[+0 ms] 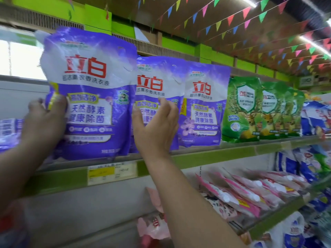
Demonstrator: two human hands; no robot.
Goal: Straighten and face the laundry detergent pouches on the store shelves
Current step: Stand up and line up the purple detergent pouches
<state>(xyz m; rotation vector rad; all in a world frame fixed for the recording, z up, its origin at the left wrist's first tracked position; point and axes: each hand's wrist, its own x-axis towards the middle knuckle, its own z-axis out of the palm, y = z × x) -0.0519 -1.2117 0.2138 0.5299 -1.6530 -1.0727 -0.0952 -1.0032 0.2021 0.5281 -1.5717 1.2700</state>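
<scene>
Three purple-and-white detergent pouches stand upright on the top shelf (206, 154). My left hand (44, 120) grips the left edge of the nearest, largest purple pouch (93, 97), thumb on its front. My right hand (157, 126) is in front of the middle purple pouch (155, 81), fingers loosely bent and fingertips touching its front. The third purple pouch (204, 108) stands just to the right, facing out and untouched. Green detergent pouches (241, 108) stand in a row further right.
A yellow-and-white price tag (111, 172) hangs on the green shelf edge below the pouches. Pink pouches (247, 190) lie flat on the shelf underneath, blue ones (308, 163) beyond them. More purple packs (10, 127) sit at far left. Coloured bunting hangs overhead.
</scene>
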